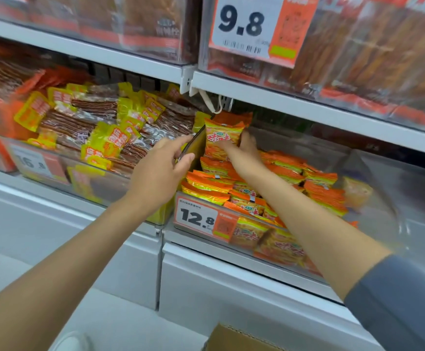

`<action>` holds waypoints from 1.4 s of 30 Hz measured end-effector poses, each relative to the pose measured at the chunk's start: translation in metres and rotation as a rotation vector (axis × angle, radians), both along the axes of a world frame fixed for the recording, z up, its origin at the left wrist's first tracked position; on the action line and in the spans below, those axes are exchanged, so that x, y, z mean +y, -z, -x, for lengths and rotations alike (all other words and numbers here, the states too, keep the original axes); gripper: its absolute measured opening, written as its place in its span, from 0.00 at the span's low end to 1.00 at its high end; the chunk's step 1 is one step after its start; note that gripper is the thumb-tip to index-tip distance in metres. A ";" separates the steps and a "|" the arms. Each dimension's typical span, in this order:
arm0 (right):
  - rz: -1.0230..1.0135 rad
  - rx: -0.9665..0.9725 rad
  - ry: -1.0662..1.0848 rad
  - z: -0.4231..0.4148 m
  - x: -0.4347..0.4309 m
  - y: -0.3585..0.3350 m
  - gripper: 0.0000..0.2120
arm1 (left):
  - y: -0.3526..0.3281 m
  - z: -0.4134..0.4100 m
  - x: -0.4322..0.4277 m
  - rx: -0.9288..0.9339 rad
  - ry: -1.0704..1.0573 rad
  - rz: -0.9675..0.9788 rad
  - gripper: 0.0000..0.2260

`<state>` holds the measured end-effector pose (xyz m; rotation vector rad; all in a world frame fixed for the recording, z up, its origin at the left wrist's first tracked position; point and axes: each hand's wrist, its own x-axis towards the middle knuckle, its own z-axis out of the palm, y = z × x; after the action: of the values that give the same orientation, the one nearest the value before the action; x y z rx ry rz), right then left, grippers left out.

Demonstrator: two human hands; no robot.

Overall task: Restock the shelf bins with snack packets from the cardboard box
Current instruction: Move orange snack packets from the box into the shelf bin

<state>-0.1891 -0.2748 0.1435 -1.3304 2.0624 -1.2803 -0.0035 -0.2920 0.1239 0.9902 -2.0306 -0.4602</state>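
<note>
At the middle tier of a shop's snack shelving, a person's right hand [244, 148] curled round a small upright sheaf of orange packets [221, 138] and held it at the rear left corner of a clear bin [383, 216]; packets of the same kind lay in flat, overlapping rows across the rest of that bin, so the handful was judged to be going in on end to pack the corner without upsetting the rows. The left hand [160, 171] appeared to pinch the bin's side wall [193, 145] between forefinger and thumb, probably to steady the thin plastic while the sheaf pressed against it, and to keep the load apart from the yellow packets [105, 127] heaped in the bin just beside it. A price card [197, 219] reading 12.8 hung on the front of the bin being filled; the right forearm, in a pushed-back grey sleeve [396, 300], reached over that front wall. Only a corner of the cardboard box [234, 338] showed at the bottom edge, below the shelf and within easy reach; its contents were out of view. The bin's left half looked well stocked, while its right end was too blurred to judge; the restocking seemed well advanced but not finished.
</note>
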 end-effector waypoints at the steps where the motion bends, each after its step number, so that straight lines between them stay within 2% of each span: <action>1: 0.038 -0.038 0.009 -0.001 0.002 0.001 0.37 | 0.000 0.000 0.001 -0.004 -0.001 0.000 0.19; 5: 0.166 -0.076 0.112 -0.004 0.008 -0.001 0.32 | -0.001 0.000 0.002 -0.009 -0.005 -0.005 0.19; 8: 0.190 -0.094 0.075 -0.002 0.009 -0.005 0.29 | -0.001 0.000 0.002 -0.009 -0.009 0.000 0.19; 11: 0.126 -0.041 0.057 0.001 0.008 -0.003 0.30 | -0.001 0.000 0.003 -0.023 -0.016 0.005 0.19; 14: 0.197 0.045 0.085 -0.002 0.013 0.000 0.31 | -0.001 0.000 0.003 -0.020 -0.009 0.001 0.19; 18: 0.198 0.210 0.059 -0.004 0.016 0.001 0.17 | -0.001 -0.001 0.003 -0.014 -0.009 -0.008 0.19; 22: 0.144 0.178 0.005 -0.003 0.015 0.004 0.12 | 0.000 0.000 0.003 -0.016 -0.009 -0.008 0.20; 26: 0.215 0.158 0.068 -0.003 0.016 0.001 0.17 | 0.000 -0.001 0.002 -0.023 -0.019 -0.007 0.20; 33: 0.189 0.296 0.046 -0.001 0.014 0.006 0.08 | 0.000 0.000 0.001 -0.029 -0.021 -0.007 0.20; 36: 0.199 0.260 0.019 0.001 0.014 0.007 0.09 | 0.000 0.000 0.002 -0.039 -0.018 -0.004 0.20; 39: 0.175 0.246 0.003 0.002 0.026 0.002 0.17 | -0.005 0.000 0.006 -0.042 -0.033 -0.031 0.20; 42: 0.115 0.348 -0.001 0.000 0.051 -0.007 0.24 | -0.005 0.003 0.028 -0.079 -0.169 0.039 0.19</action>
<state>-0.1892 -0.2237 0.1501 -1.7093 2.2387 -1.2543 -0.0068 -0.2645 0.1294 1.1604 -1.9969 -0.2944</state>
